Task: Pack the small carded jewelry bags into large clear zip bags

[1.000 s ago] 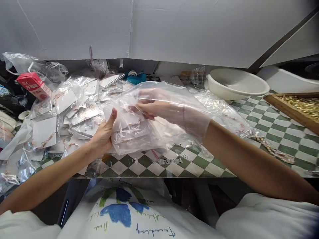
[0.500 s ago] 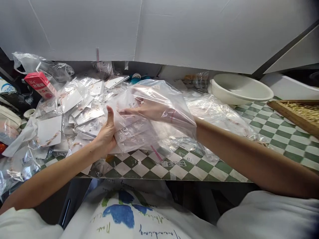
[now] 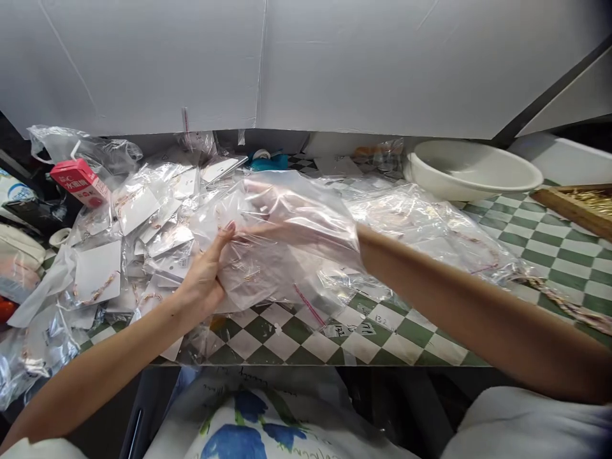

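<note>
A large clear plastic bag (image 3: 310, 197) with a red zip strip lies slanted over the front of the table. My left hand (image 3: 203, 277) grips its left end, thumb pressed on the front and fingers behind. My right hand (image 3: 282, 220) is inside the bag up to the wrist, seen hazily through the plastic, its fingers stretched out toward my left thumb. Smaller packets (image 3: 248, 277) show inside the bag below that hand. To the left is a heap of white cards with beaded bracelets (image 3: 98, 271) in clear sleeves.
A red drink carton (image 3: 81, 183) with a straw stands at the back left. Behind my right forearm are more clear bags (image 3: 406, 210) and a cream basin (image 3: 473, 169). A wooden tray (image 3: 574, 207) of gold-coloured pieces sits far right. A braided cord (image 3: 559, 296) lies on the checked tablecloth (image 3: 335, 341).
My left thumb has bent down from upright onto the bag. My right hand has shifted slightly left within it. The whole view has tilted a little, and a braided cord now shows at right.
</note>
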`<action>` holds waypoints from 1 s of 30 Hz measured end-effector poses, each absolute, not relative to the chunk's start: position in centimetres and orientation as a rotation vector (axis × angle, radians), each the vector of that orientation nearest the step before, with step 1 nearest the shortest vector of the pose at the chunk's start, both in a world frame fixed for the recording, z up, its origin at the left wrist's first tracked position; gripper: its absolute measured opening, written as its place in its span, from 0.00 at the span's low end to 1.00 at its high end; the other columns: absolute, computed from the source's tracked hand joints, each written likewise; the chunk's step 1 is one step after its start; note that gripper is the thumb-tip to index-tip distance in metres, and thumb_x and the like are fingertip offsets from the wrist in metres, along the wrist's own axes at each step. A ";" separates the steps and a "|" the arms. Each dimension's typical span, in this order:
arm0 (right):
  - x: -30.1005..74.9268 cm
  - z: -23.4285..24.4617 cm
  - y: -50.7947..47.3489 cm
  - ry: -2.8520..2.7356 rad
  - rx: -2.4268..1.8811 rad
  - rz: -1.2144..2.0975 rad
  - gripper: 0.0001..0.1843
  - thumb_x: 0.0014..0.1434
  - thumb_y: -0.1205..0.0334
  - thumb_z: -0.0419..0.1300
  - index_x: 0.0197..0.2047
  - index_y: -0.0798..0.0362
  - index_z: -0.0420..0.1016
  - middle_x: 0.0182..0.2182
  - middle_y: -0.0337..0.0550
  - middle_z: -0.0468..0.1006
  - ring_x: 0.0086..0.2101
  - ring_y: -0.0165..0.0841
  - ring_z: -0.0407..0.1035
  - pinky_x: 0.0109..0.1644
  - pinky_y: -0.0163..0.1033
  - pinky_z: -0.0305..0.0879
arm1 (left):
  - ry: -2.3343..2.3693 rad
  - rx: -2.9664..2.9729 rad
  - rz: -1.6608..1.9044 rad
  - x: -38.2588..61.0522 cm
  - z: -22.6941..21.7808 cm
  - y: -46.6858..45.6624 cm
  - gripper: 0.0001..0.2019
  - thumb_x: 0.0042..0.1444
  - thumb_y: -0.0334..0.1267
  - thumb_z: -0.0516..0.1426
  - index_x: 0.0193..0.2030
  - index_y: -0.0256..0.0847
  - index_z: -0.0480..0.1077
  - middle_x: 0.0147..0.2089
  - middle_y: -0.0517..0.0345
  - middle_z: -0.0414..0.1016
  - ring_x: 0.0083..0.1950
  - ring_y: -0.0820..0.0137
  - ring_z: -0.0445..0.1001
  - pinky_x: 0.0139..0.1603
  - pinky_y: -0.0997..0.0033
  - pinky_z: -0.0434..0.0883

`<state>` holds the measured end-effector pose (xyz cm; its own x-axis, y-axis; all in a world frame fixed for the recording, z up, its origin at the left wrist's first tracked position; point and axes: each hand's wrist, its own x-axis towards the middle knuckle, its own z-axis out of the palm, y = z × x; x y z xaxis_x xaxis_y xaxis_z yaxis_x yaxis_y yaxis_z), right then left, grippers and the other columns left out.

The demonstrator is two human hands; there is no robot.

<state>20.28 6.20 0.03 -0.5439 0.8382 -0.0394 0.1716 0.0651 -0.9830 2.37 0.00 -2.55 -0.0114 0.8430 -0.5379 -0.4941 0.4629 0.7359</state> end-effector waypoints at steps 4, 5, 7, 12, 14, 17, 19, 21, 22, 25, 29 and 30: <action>22.6 3.0 9.1 -1.801 -0.927 1.568 0.19 0.52 0.57 0.74 0.48 0.48 0.82 0.45 0.42 0.80 0.40 0.31 0.74 0.43 0.37 0.74 | 1.125 0.434 1.250 1.0 -1.9 0.8 0.10 0.57 0.42 0.70 0.45 0.44 0.80 0.48 0.55 0.86 0.47 0.61 0.85 0.43 0.67 0.85; 23.4 3.2 9.8 -1.733 -0.951 1.525 0.17 0.54 0.56 0.74 0.46 0.49 0.83 0.44 0.42 0.80 0.38 0.30 0.73 0.43 0.36 0.73 | 1.107 0.461 1.305 0.4 -1.5 1.1 0.10 0.58 0.42 0.70 0.44 0.45 0.80 0.48 0.56 0.86 0.48 0.62 0.84 0.44 0.67 0.84; 24.4 2.5 10.8 -1.580 -1.081 1.407 0.11 0.58 0.55 0.71 0.43 0.50 0.82 0.40 0.41 0.79 0.36 0.28 0.69 0.43 0.36 0.70 | 1.059 0.496 1.440 -0.7 -0.4 1.7 0.06 0.62 0.42 0.67 0.42 0.46 0.79 0.47 0.60 0.86 0.49 0.66 0.84 0.47 0.70 0.84; 21.9 -1.1 9.1 -1.788 -1.347 1.255 0.23 0.57 0.46 0.72 0.49 0.53 0.81 0.44 0.49 0.80 0.41 0.38 0.73 0.48 0.46 0.72 | 1.022 0.404 1.675 -2.3 2.4 2.6 0.12 0.72 0.40 0.56 0.38 0.46 0.79 0.43 0.68 0.86 0.54 0.71 0.82 0.48 0.76 0.82; 20.2 -1.7 7.5 -1.982 -1.375 1.059 0.37 0.54 0.40 0.72 0.60 0.54 0.76 0.53 0.54 0.78 0.50 0.47 0.73 0.52 0.53 0.73 | 1.027 0.359 1.667 -2.2 2.9 2.7 0.10 0.72 0.39 0.56 0.42 0.48 0.79 0.43 0.70 0.87 0.58 0.70 0.81 0.48 0.75 0.82; 19.2 -2.0 6.0 -2.096 -1.519 0.773 0.59 0.47 0.41 0.77 0.74 0.54 0.59 0.62 0.59 0.71 0.58 0.58 0.68 0.59 0.63 0.70 | 1.031 0.299 1.631 -1.9 2.8 2.5 0.09 0.71 0.38 0.57 0.50 0.49 0.79 0.46 0.68 0.87 0.61 0.67 0.80 0.47 0.73 0.83; 19.7 -2.2 5.9 -2.070 -1.602 0.762 0.66 0.44 0.43 0.79 0.77 0.55 0.52 0.62 0.61 0.71 0.60 0.60 0.67 0.60 0.65 0.69 | 1.025 0.295 1.606 -1.8 2.4 2.4 0.09 0.70 0.37 0.58 0.53 0.50 0.78 0.47 0.68 0.87 0.62 0.66 0.79 0.48 0.72 0.84; 20.7 -2.5 6.4 -1.973 -1.642 0.872 0.66 0.41 0.44 0.80 0.76 0.54 0.55 0.59 0.61 0.74 0.58 0.59 0.70 0.57 0.64 0.72 | 1.006 0.323 1.579 -1.7 2.0 2.4 0.09 0.69 0.36 0.59 0.51 0.51 0.78 0.48 0.69 0.86 0.63 0.66 0.78 0.50 0.71 0.84; 21.3 -2.6 6.8 -1.910 -1.656 0.951 0.62 0.40 0.43 0.80 0.73 0.53 0.62 0.57 0.60 0.76 0.56 0.58 0.72 0.55 0.63 0.74 | 0.996 0.344 1.565 -1.7 1.8 2.4 0.08 0.68 0.36 0.60 0.50 0.51 0.78 0.48 0.69 0.86 0.64 0.66 0.78 0.51 0.71 0.83; 23.0 -2.7 7.6 -1.752 -1.630 1.255 0.37 0.42 0.37 0.77 0.50 0.50 0.82 0.47 0.57 0.82 0.47 0.53 0.77 0.50 0.60 0.76 | 1.000 0.394 1.539 -1.6 1.3 2.5 0.05 0.68 0.36 0.60 0.43 0.49 0.79 0.50 0.68 0.86 0.66 0.65 0.76 0.54 0.71 0.82; 25.3 -2.2 7.5 -1.651 -1.452 1.438 0.23 0.47 0.38 0.75 0.35 0.48 0.83 0.39 0.49 0.84 0.40 0.42 0.79 0.50 0.52 0.76 | 1.082 0.454 1.506 -1.3 0.5 2.6 0.08 0.68 0.37 0.59 0.38 0.47 0.79 0.49 0.62 0.86 0.65 0.63 0.76 0.55 0.72 0.81; 26.0 -2.0 7.3 -1.616 -1.423 1.388 0.21 0.48 0.41 0.76 0.36 0.48 0.84 0.40 0.47 0.85 0.41 0.41 0.79 0.51 0.51 0.76 | 1.090 0.478 1.487 -1.2 0.3 2.5 0.07 0.68 0.37 0.60 0.38 0.46 0.80 0.49 0.61 0.86 0.64 0.62 0.78 0.55 0.71 0.81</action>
